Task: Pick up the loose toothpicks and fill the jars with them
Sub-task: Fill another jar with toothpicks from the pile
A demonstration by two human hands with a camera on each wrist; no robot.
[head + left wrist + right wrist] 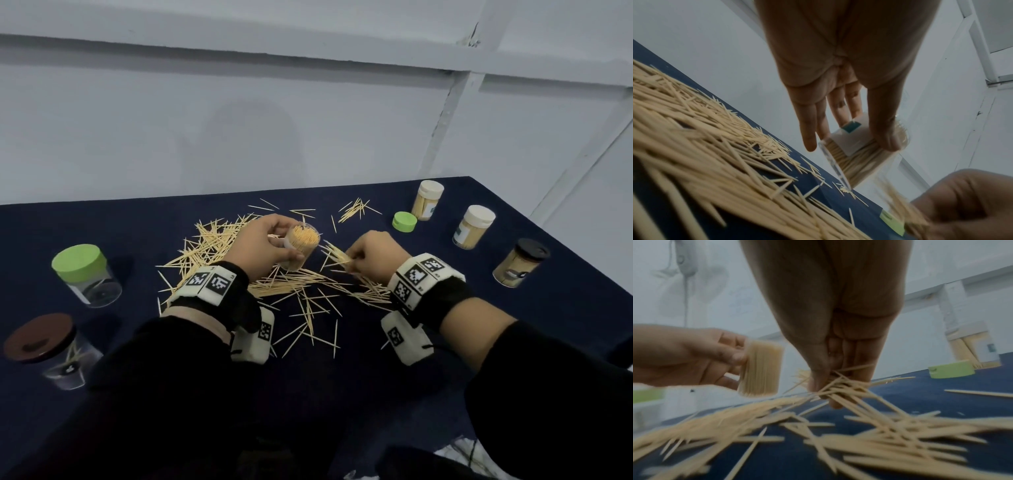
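Observation:
My left hand (263, 245) grips a clear open jar (301, 248) packed with toothpicks, tilted and lifted above the pile; the same jar (857, 154) sits between thumb and fingers in the left wrist view and shows again (761, 369) in the right wrist view. My right hand (371, 257) pinches a bunch of toothpicks (337, 258) just right of the jar's mouth, low over the cloth. Its fingertips (819, 384) close on that bunch (840, 384). Loose toothpicks (284, 281) lie scattered across the dark blue tablecloth (144, 219) under both hands.
A loose green lid (404, 221) lies at the back right. Two white-lidded jars (427, 199) (474, 226) and a black-lidded jar (520, 262), all full, stand at the right. At the left stand a green-lidded jar (87, 274) and a brown-lidded jar (51, 349), nearly empty.

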